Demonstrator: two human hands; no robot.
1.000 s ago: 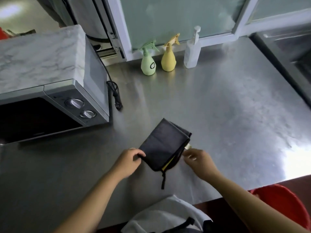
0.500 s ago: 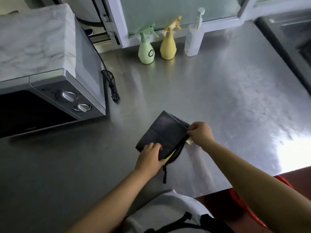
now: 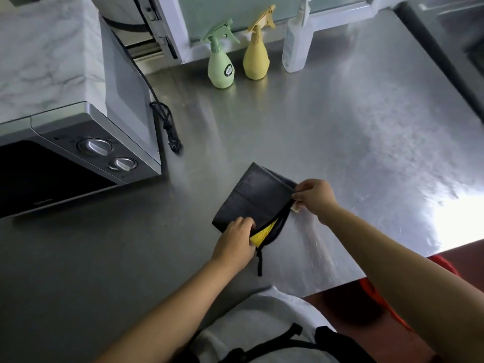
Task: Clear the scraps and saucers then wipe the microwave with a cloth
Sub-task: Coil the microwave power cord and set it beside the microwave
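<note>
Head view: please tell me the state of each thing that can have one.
Dark grey folded cloth: flat on steel counter, yellow inner side showing.
Left hand: grips the cloth's near edge.
Right hand: pinches the cloth's right corner.
Silver microwave: door closed.
Green spray bottle: upright.
Yellow spray bottle: upright.

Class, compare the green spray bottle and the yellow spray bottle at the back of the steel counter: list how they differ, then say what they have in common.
The green spray bottle is pale green; the yellow spray bottle is yellow. The green spray bottle carries a round dark-and-white label; the yellow spray bottle shows none. The green spray bottle stands to the left, nearer the microwave; the yellow spray bottle stands next to the clear pump bottle. Both stand upright, pear-shaped, with matching trigger heads.
</note>
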